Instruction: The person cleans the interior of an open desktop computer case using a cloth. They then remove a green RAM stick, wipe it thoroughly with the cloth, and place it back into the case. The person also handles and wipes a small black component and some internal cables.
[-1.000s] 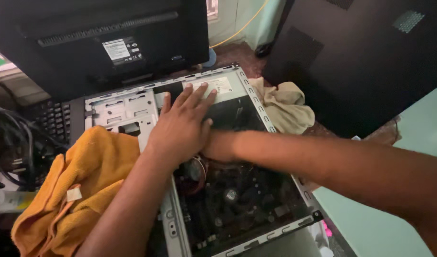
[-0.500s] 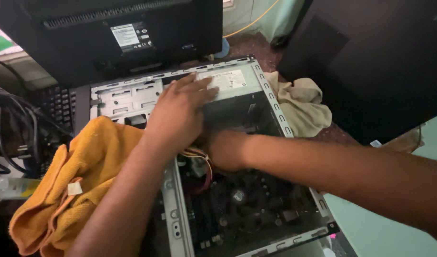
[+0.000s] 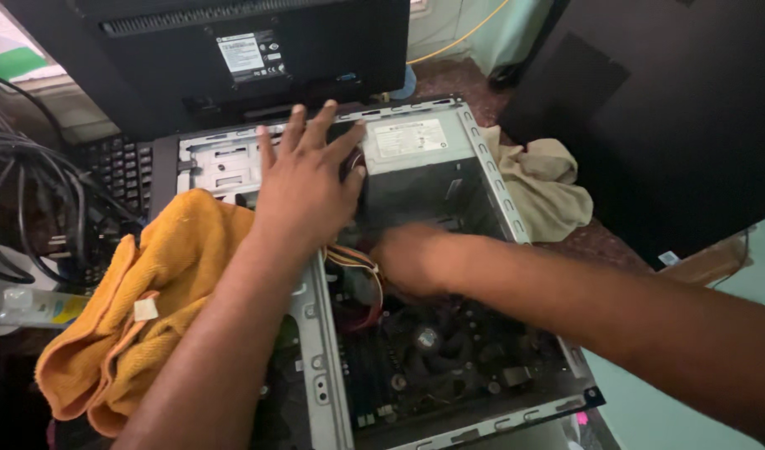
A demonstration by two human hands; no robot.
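Head view: your left hand [image 3: 303, 187] lies flat, fingers spread, on the open grey metal computer case [image 3: 482, 179]. Your right hand [image 3: 407, 260] reaches inside by coloured wires [image 3: 353, 258]; its grip cannot be told.

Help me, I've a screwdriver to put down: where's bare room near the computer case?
The pale green surface right of the case, below the beige cloth. The left side is crowded: orange towel, cables, keyboard.

A black monitor [image 3: 224, 58] is standing with its back to the camera, a keyboard [image 3: 120, 171] lying beneath it. Daylight is falling on a pale green wall [image 3: 482, 29], and a reddish-brown floor [image 3: 449, 79] is showing below.
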